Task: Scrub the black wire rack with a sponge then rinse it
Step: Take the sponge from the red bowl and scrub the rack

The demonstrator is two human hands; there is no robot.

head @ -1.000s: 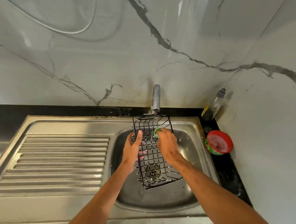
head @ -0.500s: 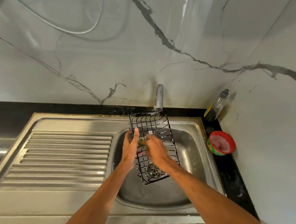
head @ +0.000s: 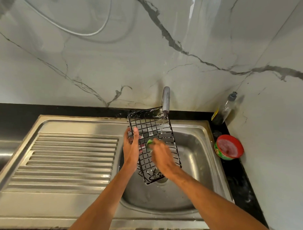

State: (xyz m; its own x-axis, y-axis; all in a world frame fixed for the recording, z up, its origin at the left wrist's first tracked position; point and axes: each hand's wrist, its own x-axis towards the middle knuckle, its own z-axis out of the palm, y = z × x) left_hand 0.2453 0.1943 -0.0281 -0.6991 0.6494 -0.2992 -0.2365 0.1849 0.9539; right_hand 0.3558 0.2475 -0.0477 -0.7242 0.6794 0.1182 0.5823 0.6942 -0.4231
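Rack: I stand the black wire grid rack [head: 154, 145] tilted over the bowl of the stainless steel sink [head: 192, 165], low end near the drain, top edge under the chrome tap [head: 165, 100], so suds and water can run down into the bowl.
Left hand: my left hand [head: 131, 146] braces the rack's left edge, thumb along the rim wire and fingers behind, clamped on it so it doesn't swing under the scrubbing.
Right hand: my right hand [head: 161, 157] is blurred; fingers closed together around the small green sponge [head: 149, 142], pressing it on the mesh mid-rack.
Water: a thin stream falls from the tap onto the upper wires.
Stage: scrubbing, I judge; rinsing not yet done.
Soap: the red-rimmed round tub [head: 228, 147] sits on the black counter just right of the sink, within reach for reloading.
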